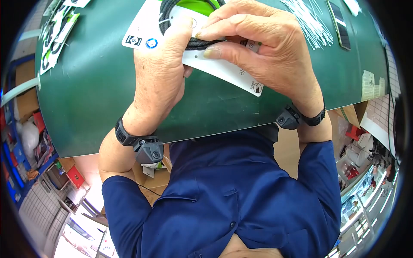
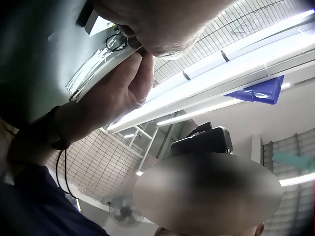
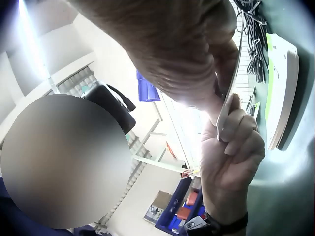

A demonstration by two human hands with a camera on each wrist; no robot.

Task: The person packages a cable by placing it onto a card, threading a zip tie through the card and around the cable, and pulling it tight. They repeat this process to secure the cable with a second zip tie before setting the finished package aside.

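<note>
A coil of black braided cable (image 1: 167,9) lies on a white and green printed card (image 1: 232,77) over the table. My left hand (image 1: 161,64) grips the card from the left, thumb on top by the coil and fingers underneath. In the right wrist view, those left fingers (image 3: 238,130) curl round the edge of the card (image 3: 227,115). My right hand (image 1: 266,47) pinches the lower right of the coil between thumb and fingertips. A thin white strip (image 1: 165,20) crosses the coil's left side.
White cable ties (image 1: 307,21) spread at the table's back right, beside a phone (image 1: 339,23). Carded cables (image 1: 58,38) lie at the left. A stack of cards (image 3: 283,88) and loose black cables (image 3: 253,39) show in the right wrist view. The table's near edge (image 1: 215,132) runs before the body.
</note>
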